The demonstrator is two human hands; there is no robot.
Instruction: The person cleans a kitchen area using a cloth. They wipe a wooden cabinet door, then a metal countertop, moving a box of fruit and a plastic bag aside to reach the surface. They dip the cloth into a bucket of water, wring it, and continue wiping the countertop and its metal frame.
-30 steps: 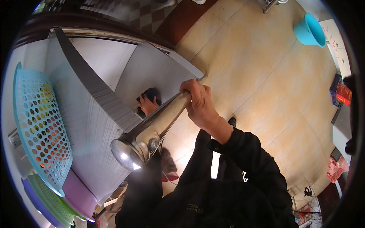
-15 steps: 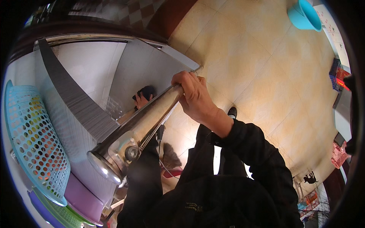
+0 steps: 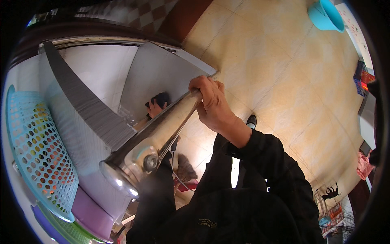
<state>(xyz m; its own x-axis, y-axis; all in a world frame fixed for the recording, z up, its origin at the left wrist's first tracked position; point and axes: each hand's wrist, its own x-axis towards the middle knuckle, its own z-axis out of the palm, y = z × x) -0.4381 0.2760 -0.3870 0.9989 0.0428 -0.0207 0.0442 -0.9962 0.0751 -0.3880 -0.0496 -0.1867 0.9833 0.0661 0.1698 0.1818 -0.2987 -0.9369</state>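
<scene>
My right hand (image 3: 211,101) is closed round the far end of a long, shiny metal appliance (image 3: 170,124) with a round knob on its front, held tilted on edge. It looks like a stove top, but I cannot be sure. Beyond its upper edge, my left hand (image 3: 154,110) shows in part, its fingers bent over a black, cloth-like wad (image 3: 162,99) against a pale grey panel (image 3: 162,73). The metal body hides most of my left forearm. A clear, crumpled plastic piece (image 3: 128,117) lies near the left hand.
A dark grey counter edge (image 3: 87,99) curves along the left. Beside it stand a light blue perforated basket (image 3: 40,154) holding colourful things and a purple basin (image 3: 93,215). A turquoise bucket (image 3: 325,16) stands far right on the tiled floor (image 3: 268,61). A cable (image 3: 174,162) hangs below the metal.
The metal appliance and my right hand have shifted a little to the right in view. My left hand stays by the grey panel with the black wad. The whole view has also moved slightly.
</scene>
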